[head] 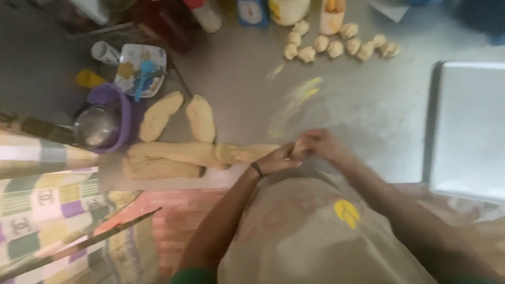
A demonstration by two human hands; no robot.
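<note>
The grey tabletop (368,105) fills most of the view, dusted here and there with yellowish streaks. At its right edge lies a large bare metal tray (468,126), well apart from the hands. Close to the near edge a long dough roll (200,153) stretches from left to right, with a second dough log (160,168) just beside it on the near side and two oval dough loaves (179,117) leaning above them. The right end of the long roll runs straight up to the person's hands. The left hand (281,160), a dark band at its wrist, lies flat along that end with the fingers stretched out and pressed against the dough. The right hand (321,144) meets it from the other side, fingers curled around a small dough piece (299,149) pinched between the two hands. Farther off, at the back of the tabletop, a cluster of small shaped dough pieces (342,46) sits in a loose row. To the left stand a purple bowl (118,113) holding a metal sieve (94,126), and behind them a patterned plate (141,68) with a blue spoon (143,76).
</note>
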